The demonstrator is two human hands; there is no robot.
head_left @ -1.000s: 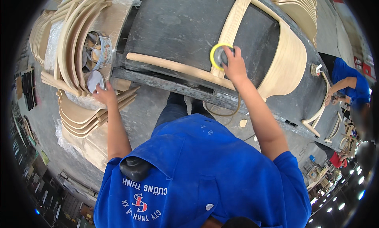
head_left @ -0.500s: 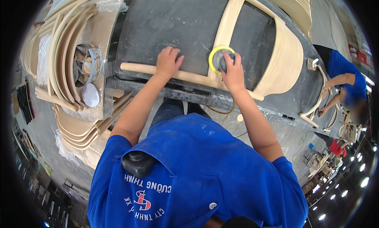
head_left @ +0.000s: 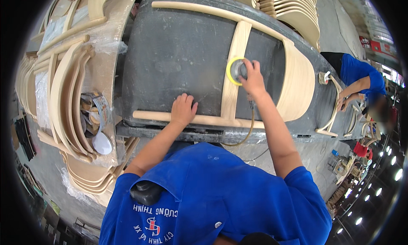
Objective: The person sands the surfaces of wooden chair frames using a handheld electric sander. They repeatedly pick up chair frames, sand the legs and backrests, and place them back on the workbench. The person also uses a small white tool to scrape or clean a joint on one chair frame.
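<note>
A pale wooden chair-back frame (head_left: 199,7) lies flat on the dark work surface (head_left: 170,62), with a curved backrest panel (head_left: 299,83) at its right. In my right hand (head_left: 255,80) is a round sander with a yellow rim (head_left: 231,71). Its disc sits on the crossbar (head_left: 229,98), about midway between the two long rails; my hand hides part of it. My left hand (head_left: 183,110) rests across the near rail (head_left: 155,115), fingers reaching past it over the dark surface with the thumb apart. A brown hose (head_left: 250,126) hangs below my right wrist.
Curved wooden parts (head_left: 63,96) are piled on the left beside a tub of scraps (head_left: 94,111) and a white round lid (head_left: 102,143). More backrests (head_left: 297,11) are stacked beyond the table. At the right, another person in blue (head_left: 361,73) handles a wooden frame (head_left: 331,117).
The sander has moved along the crossbar, away from the near rail toward the far one. My left hand stays at the near rail. The whole view has shifted, showing more of the far rail.
</note>
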